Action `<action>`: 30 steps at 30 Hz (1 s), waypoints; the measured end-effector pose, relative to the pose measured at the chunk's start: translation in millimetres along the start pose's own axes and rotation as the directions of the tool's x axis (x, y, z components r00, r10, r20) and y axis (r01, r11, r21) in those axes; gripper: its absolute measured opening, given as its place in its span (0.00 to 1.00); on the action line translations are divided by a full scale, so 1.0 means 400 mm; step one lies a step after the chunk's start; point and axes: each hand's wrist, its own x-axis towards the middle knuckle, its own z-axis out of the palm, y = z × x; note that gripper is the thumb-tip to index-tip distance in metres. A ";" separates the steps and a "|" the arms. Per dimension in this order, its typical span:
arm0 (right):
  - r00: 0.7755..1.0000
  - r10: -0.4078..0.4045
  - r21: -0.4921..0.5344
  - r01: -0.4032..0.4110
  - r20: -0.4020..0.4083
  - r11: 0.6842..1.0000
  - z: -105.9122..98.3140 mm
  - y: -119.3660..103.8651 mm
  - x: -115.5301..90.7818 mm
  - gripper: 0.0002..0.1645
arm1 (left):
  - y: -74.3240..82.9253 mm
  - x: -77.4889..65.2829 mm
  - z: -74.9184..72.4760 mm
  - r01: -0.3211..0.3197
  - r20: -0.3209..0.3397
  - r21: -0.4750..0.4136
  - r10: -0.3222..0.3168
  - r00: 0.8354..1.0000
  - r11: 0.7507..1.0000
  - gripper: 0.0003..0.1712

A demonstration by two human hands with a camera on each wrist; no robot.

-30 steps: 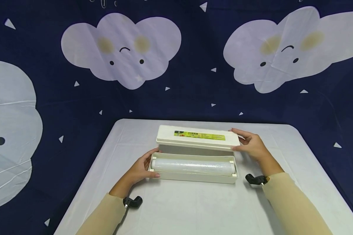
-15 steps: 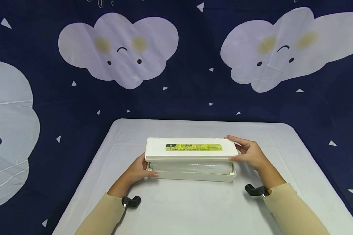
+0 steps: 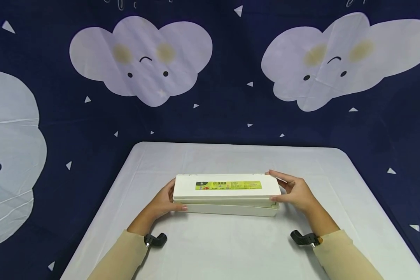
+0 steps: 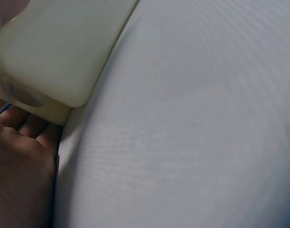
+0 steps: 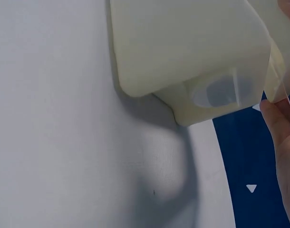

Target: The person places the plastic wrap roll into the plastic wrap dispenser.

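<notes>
A long off-white cling film box (image 3: 227,210) stands on the table, its white lid (image 3: 187,189) over it. A yellow-green label (image 3: 228,185) runs along the lid's top. The lid sits slightly askew, with its right end raised over the box's rim. My left hand (image 3: 162,200) grips the box's left end, thumb along the front. At the lid's right end, my right hand (image 3: 296,193) pinches between thumb at the front and fingers at the back. The right wrist view shows a gap between box (image 5: 183,42) and lid (image 5: 275,69) by the fingers. The film roll inside is hidden.
A white cloth covers the table (image 3: 231,245), whose far corners are rounded. Behind it hangs a dark blue curtain (image 3: 231,116) printed with clouds and triangles. Black camera mounts (image 3: 156,240) sit on both wrists.
My right hand has brought the lid toward me and down onto the box, covering the film roll that showed earlier. My left hand has kept its hold on the box's left end.
</notes>
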 end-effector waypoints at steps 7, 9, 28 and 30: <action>1.000 -0.002 -0.052 0.000 -0.030 0.999 0.017 -0.008 -0.024 0.56 | -0.005 0.003 -0.001 -0.017 0.010 -0.038 0.017 1.000 0.999 0.75; 0.999 -0.001 -0.063 -0.002 -0.038 0.998 0.021 -0.009 -0.032 0.56 | -0.005 0.004 -0.001 -0.019 0.007 -0.032 0.019 1.000 0.999 0.76; 0.989 -0.149 -0.189 0.149 0.011 0.971 0.028 0.018 -0.067 0.54 | -0.004 0.003 0.004 -0.067 0.006 -0.012 0.067 0.998 0.998 0.69; 0.985 -0.170 -0.210 0.172 0.025 0.962 0.028 0.019 -0.071 0.54 | -0.003 0.004 0.004 -0.067 0.013 -0.007 0.067 0.998 0.998 0.70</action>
